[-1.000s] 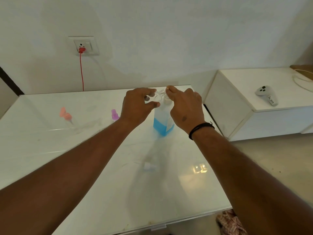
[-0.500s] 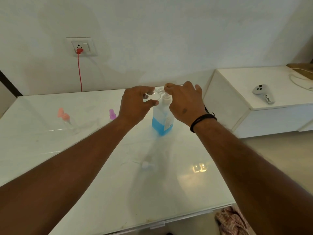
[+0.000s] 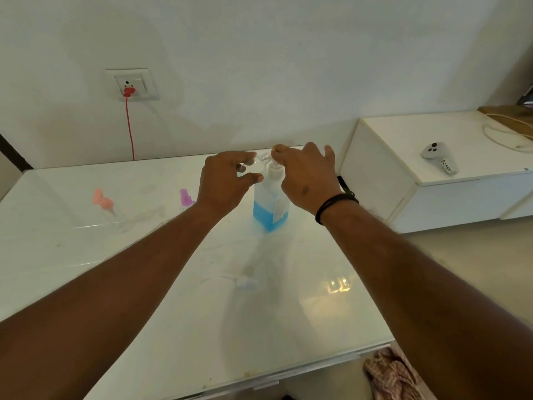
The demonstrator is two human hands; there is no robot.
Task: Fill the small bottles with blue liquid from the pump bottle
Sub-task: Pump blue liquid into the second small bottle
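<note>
The clear pump bottle (image 3: 269,207), blue liquid in its lower part, stands on the white glass table (image 3: 173,298) near its far edge. My left hand (image 3: 227,180) pinches a small clear bottle (image 3: 253,168) right at the pump's spout. My right hand (image 3: 307,177) rests on top of the pump head, fingertips over the nozzle. Two more small clear bottles stand to the left: one with a pink-orange cap (image 3: 103,202), one with a purple cap (image 3: 185,199). A small white cap (image 3: 243,282) lies on the table nearer to me.
A white cabinet (image 3: 432,180) stands to the right with a grey controller (image 3: 437,157) and a white cable on top. A red cord (image 3: 130,131) hangs from the wall socket behind the table. A checked cloth (image 3: 389,373) lies below the table's front right corner.
Both hands stay at the pump head with the small bottle at the spout. My right hand's fingers have spread and lifted slightly; the view has shifted a little.
</note>
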